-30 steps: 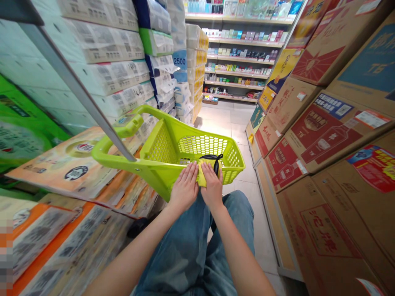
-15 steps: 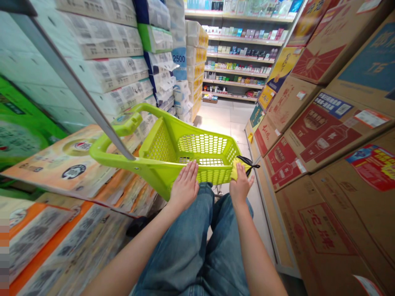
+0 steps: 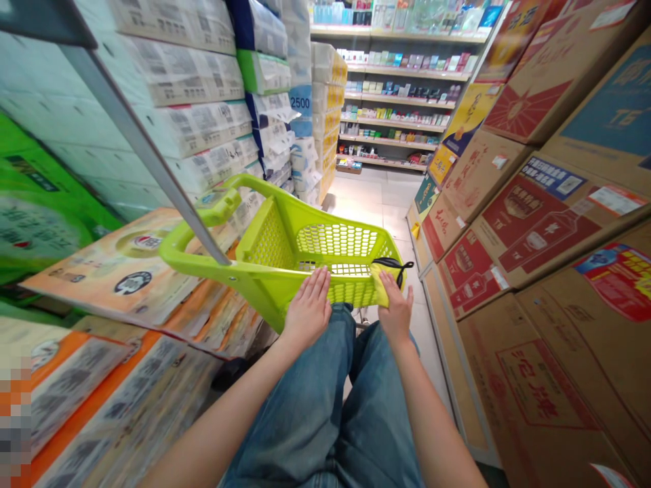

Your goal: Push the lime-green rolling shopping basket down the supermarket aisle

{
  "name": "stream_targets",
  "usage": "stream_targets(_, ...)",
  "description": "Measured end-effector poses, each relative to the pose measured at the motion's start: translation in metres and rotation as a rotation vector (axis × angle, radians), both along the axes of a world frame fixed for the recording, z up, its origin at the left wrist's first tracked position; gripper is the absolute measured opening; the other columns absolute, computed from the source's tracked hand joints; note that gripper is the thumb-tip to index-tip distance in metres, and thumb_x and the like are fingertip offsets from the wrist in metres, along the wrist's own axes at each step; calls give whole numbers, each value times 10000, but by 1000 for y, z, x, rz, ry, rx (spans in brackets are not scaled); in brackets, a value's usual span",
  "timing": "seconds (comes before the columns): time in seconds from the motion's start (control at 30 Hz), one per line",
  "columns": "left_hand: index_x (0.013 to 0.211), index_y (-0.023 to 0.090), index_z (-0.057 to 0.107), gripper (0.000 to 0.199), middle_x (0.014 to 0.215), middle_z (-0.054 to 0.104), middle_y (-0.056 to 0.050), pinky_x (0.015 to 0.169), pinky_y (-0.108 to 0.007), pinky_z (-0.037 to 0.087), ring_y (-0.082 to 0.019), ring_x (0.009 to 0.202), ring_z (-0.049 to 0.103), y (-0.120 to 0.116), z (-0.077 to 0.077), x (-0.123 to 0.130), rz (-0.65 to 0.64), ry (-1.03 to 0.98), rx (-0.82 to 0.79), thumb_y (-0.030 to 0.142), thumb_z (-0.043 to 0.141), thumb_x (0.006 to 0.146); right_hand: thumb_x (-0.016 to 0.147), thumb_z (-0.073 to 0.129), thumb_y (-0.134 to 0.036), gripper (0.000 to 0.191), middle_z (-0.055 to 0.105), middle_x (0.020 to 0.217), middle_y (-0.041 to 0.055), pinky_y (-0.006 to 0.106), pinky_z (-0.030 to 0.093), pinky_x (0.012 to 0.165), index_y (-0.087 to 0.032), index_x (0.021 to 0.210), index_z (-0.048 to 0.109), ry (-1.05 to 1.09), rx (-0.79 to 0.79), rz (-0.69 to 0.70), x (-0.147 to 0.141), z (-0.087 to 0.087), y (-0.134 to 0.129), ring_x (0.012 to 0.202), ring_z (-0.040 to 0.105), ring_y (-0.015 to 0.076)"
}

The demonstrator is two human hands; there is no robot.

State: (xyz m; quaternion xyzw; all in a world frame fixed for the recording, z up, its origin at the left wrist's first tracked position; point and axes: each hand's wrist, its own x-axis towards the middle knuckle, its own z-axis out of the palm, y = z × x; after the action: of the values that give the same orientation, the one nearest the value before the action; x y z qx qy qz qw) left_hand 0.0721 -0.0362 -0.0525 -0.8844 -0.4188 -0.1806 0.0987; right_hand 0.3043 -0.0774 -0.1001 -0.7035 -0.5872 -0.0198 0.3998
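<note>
A lime-green plastic shopping cart (image 3: 254, 288) with perforated basket walls stands sideways in front of my knees. My left hand (image 3: 308, 308) lies flat against the near side of its basket, fingers stretched out and holding nothing. At the right end of the basket, my right hand (image 3: 395, 308) presses a yellow cloth (image 3: 382, 288) with black edging and a black loop onto the rim and outer wall. Part of the cloth is hidden behind my fingers.
Stacked cardboard cartons (image 3: 549, 379) line the right side on a low wooden platform. At left rise wrapped paper packs (image 3: 198, 74) and orange drink cases (image 3: 116, 271). A grey metal pole (image 3: 142, 149) slants above the cart handle. Stocked shelves (image 3: 397, 98) stand behind.
My right hand has slid the yellow cloth slightly left along the cart's rim, and the cloth now drapes further over the edge. My left hand stays on the basket side. The view has shifted slightly.
</note>
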Motion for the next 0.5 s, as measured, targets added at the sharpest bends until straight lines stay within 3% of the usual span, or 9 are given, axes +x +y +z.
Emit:
stream_targets(0.1, 1530, 58, 287, 592, 1628, 212, -85, 1250, -375, 180, -208, 1518, 176, 0, 0, 0, 2, -3, -4, 252, 341, 973, 707, 389, -83, 728, 607, 1396, 17, 587, 54, 1218, -305, 1385, 530, 134, 11, -93, 43, -9, -2, 1371, 482, 209)
stream_targets(0.2, 1532, 56, 281, 596, 1628, 214, -86, 1250, -376, 182, -208, 1517, 179, 0, -1, 1, 2, -11, -2, 248, 342, 970, 711, 387, -95, 703, 639, 1354, 35, 592, 86, 1219, -282, 1368, 556, 217, 8, -180, 45, -6, 2, 1343, 509, 229)
stream_targets(0.3, 1535, 54, 269, 606, 1627, 214, -89, 1251, -381, 181, -208, 1519, 173, 0, -2, 1, 3, -21, 3, 248, 347, 966, 690, 414, -80, 727, 556, 1444, 104, 573, 78, 1231, -184, 1403, 520, 156, 0, -179, 0, 5, 12, 1397, 444, 257)
stream_targets(0.43, 1543, 66, 255, 624, 1630, 211, -92, 1250, -376, 180, -206, 1522, 155, 1, -3, 0, -3, -19, 2, 241, 367, 954, 676, 425, -41, 765, 521, 1478, 93, 469, 76, 1258, -150, 1431, 483, 35, -15, 73, -80, 20, 22, 1432, 398, 207)
stream_targets(0.5, 1544, 69, 250, 631, 1631, 209, -96, 1251, -377, 177, -207, 1523, 147, 1, -3, -1, -10, -14, 0, 233, 374, 948, 679, 429, -40, 775, 508, 1492, 71, 436, 82, 1262, -170, 1441, 473, -1, -7, 165, -100, 25, 22, 1433, 398, 183)
